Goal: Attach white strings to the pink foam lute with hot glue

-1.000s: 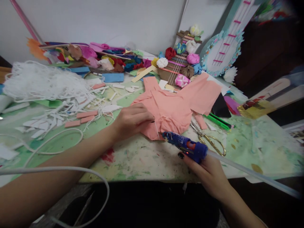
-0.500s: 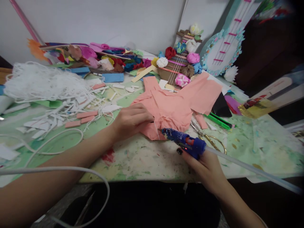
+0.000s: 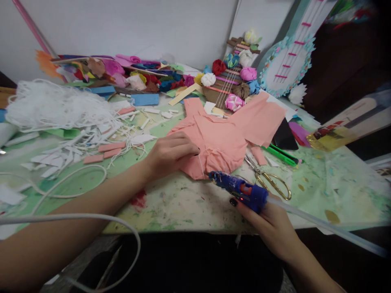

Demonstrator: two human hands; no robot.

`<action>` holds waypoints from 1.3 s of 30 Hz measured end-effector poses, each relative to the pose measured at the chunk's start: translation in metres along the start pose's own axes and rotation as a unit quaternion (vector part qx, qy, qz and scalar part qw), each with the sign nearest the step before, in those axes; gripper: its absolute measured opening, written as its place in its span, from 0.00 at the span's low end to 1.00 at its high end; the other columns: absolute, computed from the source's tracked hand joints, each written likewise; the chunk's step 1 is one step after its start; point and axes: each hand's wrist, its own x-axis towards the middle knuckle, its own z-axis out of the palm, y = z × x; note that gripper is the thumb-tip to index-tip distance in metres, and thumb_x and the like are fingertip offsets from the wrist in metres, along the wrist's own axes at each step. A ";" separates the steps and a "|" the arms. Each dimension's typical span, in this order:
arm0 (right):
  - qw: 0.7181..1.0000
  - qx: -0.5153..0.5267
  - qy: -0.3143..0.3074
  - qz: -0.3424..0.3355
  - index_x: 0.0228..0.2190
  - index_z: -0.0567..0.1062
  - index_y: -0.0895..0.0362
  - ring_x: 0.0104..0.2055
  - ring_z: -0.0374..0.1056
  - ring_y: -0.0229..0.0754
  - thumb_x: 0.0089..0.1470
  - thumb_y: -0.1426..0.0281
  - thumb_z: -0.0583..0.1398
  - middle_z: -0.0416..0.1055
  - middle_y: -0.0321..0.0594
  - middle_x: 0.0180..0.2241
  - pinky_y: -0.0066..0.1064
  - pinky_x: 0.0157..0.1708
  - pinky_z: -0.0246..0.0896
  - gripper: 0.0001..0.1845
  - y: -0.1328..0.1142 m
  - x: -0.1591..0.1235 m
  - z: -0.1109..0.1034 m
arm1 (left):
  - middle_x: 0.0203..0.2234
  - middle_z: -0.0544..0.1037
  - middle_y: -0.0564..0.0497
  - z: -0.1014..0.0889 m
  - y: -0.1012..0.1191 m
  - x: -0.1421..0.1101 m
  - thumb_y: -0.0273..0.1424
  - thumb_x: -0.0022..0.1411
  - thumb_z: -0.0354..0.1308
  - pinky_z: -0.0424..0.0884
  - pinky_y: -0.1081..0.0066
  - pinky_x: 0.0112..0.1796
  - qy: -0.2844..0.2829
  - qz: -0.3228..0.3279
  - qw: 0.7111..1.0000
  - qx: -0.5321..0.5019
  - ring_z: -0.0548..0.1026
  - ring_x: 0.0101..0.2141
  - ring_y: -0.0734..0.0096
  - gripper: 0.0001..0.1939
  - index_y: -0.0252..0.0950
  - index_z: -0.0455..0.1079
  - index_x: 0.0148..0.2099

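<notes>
A pink paper dress shape lies on the paint-stained table. My left hand rests on its lower left edge, fingers curled and pressing the paper down. My right hand grips a blue glue gun with a clear glue stick trailing out of its back. The gun's nozzle points left at the dress's lower hem, close to my left fingertips.
Gold-handled scissors lie right of the gun, green pens beyond. White cord tangle and paper scraps cover the left. Paper flowers and a cardboard guitar stand at the back. A white cable loops over the front edge.
The glue gun shifted slightly, up toward the hem and back down. My left hand stayed on the pink paper.
</notes>
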 end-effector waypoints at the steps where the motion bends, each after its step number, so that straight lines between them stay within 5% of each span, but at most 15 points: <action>1: 1.000 -0.001 -0.001 -0.002 0.28 0.70 0.58 0.28 0.63 0.39 0.61 0.64 0.54 0.68 0.37 0.28 0.29 0.28 0.56 0.13 0.000 -0.001 -0.001 | 0.28 0.79 0.48 0.001 0.000 0.000 0.25 0.63 0.54 0.73 0.71 0.36 0.000 0.000 1.000 0.001 0.76 0.32 0.72 0.06 0.35 0.73 0.35; 17: 0.998 0.052 -0.004 0.028 0.36 0.72 0.57 0.32 0.66 0.41 0.62 0.64 0.54 0.71 0.38 0.32 0.30 0.32 0.59 0.10 0.011 -0.015 0.000 | 0.29 0.80 0.48 0.009 -0.003 0.003 0.23 0.62 0.55 0.72 0.69 0.38 0.000 0.008 1.000 -0.007 0.75 0.33 0.71 0.05 0.35 0.72 0.36; 33: 0.996 0.071 -0.020 0.057 0.36 0.72 0.56 0.38 0.69 0.46 0.61 0.61 0.55 0.73 0.42 0.37 0.34 0.38 0.62 0.13 0.016 -0.015 0.001 | 0.29 0.80 0.48 0.010 -0.005 0.001 0.21 0.61 0.55 0.70 0.72 0.37 -0.019 -0.090 0.994 -0.055 0.76 0.32 0.72 0.07 0.33 0.74 0.36; 39: 0.997 0.061 -0.009 0.053 0.34 0.73 0.58 0.32 0.67 0.43 0.60 0.60 0.55 0.72 0.41 0.31 0.32 0.33 0.61 0.14 0.008 -0.009 0.000 | 0.29 0.80 0.48 0.010 -0.006 0.000 0.23 0.61 0.57 0.71 0.71 0.37 -0.024 -0.114 0.991 -0.065 0.76 0.32 0.71 0.05 0.34 0.74 0.36</action>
